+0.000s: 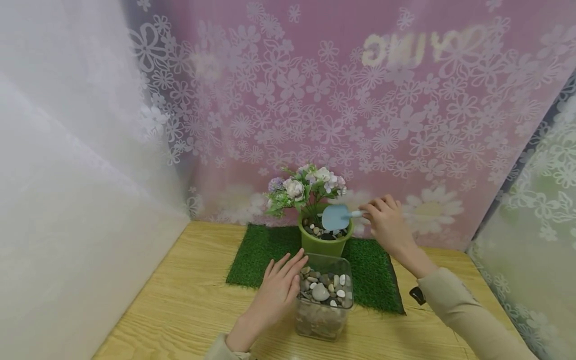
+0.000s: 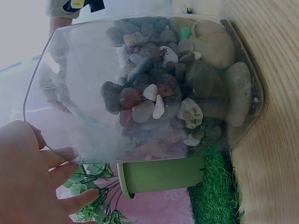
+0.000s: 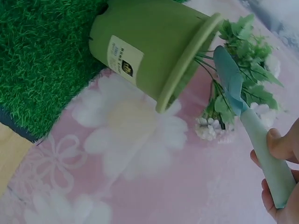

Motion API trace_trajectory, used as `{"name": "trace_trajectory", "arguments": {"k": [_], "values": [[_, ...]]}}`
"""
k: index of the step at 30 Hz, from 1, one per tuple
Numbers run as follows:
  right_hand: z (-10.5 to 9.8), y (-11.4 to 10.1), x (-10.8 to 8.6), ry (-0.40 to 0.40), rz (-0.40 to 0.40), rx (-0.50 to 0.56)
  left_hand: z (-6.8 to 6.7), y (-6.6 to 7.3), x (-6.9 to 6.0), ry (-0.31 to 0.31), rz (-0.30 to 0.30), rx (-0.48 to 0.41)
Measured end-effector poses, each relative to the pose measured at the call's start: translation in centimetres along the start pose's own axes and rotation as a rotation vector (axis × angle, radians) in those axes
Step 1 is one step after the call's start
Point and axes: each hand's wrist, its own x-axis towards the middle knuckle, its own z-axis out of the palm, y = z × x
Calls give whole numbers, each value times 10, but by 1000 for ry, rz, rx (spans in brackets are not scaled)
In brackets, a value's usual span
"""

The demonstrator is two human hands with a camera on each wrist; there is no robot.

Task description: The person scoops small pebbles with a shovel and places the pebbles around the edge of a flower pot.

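My right hand [image 1: 390,227] grips the pale handle of a small blue shovel [image 1: 335,217], its blade over the green pot [image 1: 321,246]. In the right wrist view the shovel [image 3: 229,74] is beside the rim of the pot [image 3: 145,42], thumb and fingers round the handle. Stones and the stems of artificial flowers [image 1: 294,189] are in the pot. My left hand [image 1: 276,292] rests with extended fingers on the rim of a clear container [image 1: 321,327] of stones, in front of the pot. The left wrist view shows fingertips at the rim of this container [image 2: 84,60].
A green turf mat [image 1: 375,280] lies under the pot on the wooden table [image 1: 180,300]. Behind hangs a pink flowered curtain [image 1: 279,125], with a pale sheet [image 1: 81,165] at the left and another flowered curtain at the right. A small black object [image 1: 417,295] shows beside the right sleeve.
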Motion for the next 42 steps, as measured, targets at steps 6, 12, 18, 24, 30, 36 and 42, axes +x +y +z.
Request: {"name": "trace_trajectory", "arguments": {"k": [6, 12, 18, 24, 30, 36, 42], "values": [[-21, 3, -9, -11, 211, 177, 2, 0, -1, 26, 11, -17], [-41, 4, -25, -52, 364, 249, 4, 0, -1, 49, 9, -36], [-60, 0, -37, -61, 321, 200, 3, 0, -1, 43, 0, -49], [-81, -14, -33, -62, 201, 154, 4, 1, -1, 71, 20, -31], [-95, -30, -23, -32, -32, 146, 4, 2, -1, 75, 22, -45], [-92, -46, -19, -39, -210, 116, 3, 2, -1, 78, 21, -36], [-80, -59, -22, -102, -302, 52, 3, 2, -1, 82, 28, -41]]}}
